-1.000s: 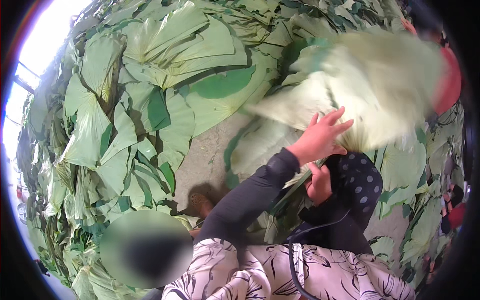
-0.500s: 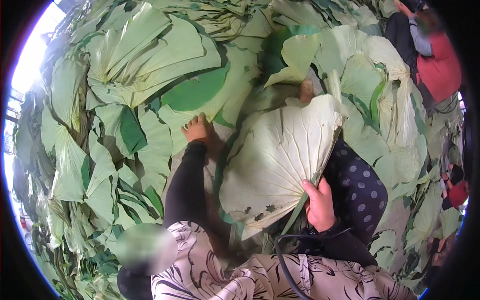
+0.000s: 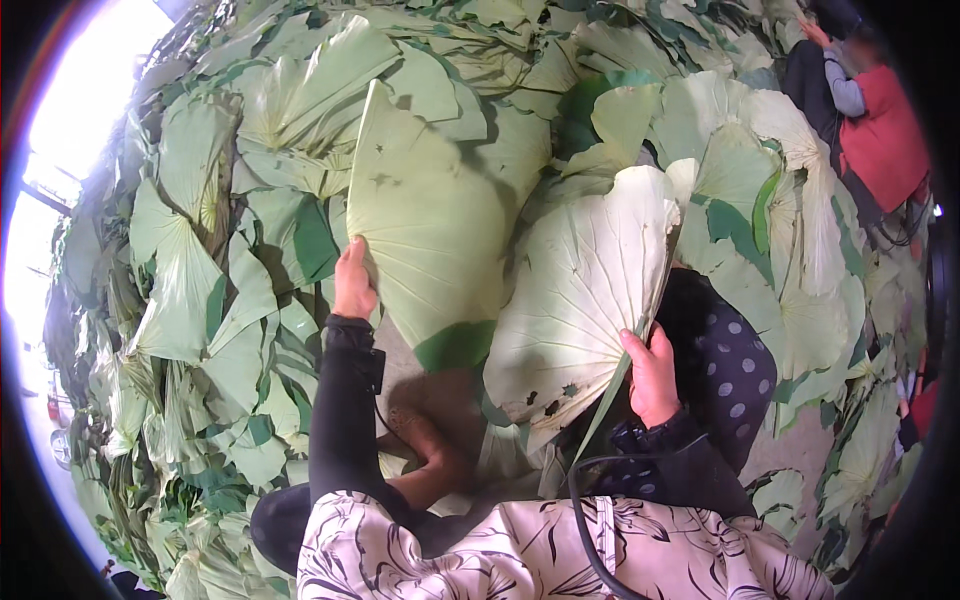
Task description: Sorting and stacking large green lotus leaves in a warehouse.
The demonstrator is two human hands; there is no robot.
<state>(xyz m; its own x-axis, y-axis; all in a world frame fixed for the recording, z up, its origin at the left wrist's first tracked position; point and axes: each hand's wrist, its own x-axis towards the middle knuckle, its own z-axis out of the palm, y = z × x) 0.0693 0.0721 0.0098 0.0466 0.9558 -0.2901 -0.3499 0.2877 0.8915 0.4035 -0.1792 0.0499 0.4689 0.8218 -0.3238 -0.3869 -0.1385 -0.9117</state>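
Observation:
Between thumb and fingers, my left hand point(image 3: 354, 284) grips the edge of a folded green lotus leaf point(image 3: 430, 220). That leaf stands raised, fanning out to the right of the hand, with a darker green patch at its lower edge. My right hand point(image 3: 652, 375) is closed around the pointed base of a paler folded lotus leaf point(image 3: 580, 300), thumb on top. The pale leaf spreads up and to the left, with strong veins and a few dark holes low down. The two leaves are side by side, their near edges close together.
Piled lotus leaves point(image 3: 180, 230) surround me on the left, ahead and on the right point(image 3: 800, 250). My knee in dotted cloth point(image 3: 725, 375) is beside my right hand. A black cable point(image 3: 578, 520) crosses my lap. A person in red point(image 3: 885, 140) sits at the far right.
My left hand has taken hold of a leaf from the pile and lifted it upright, moving slightly left and nearer. My right hand still holds the pale leaf, now shifted slightly right.

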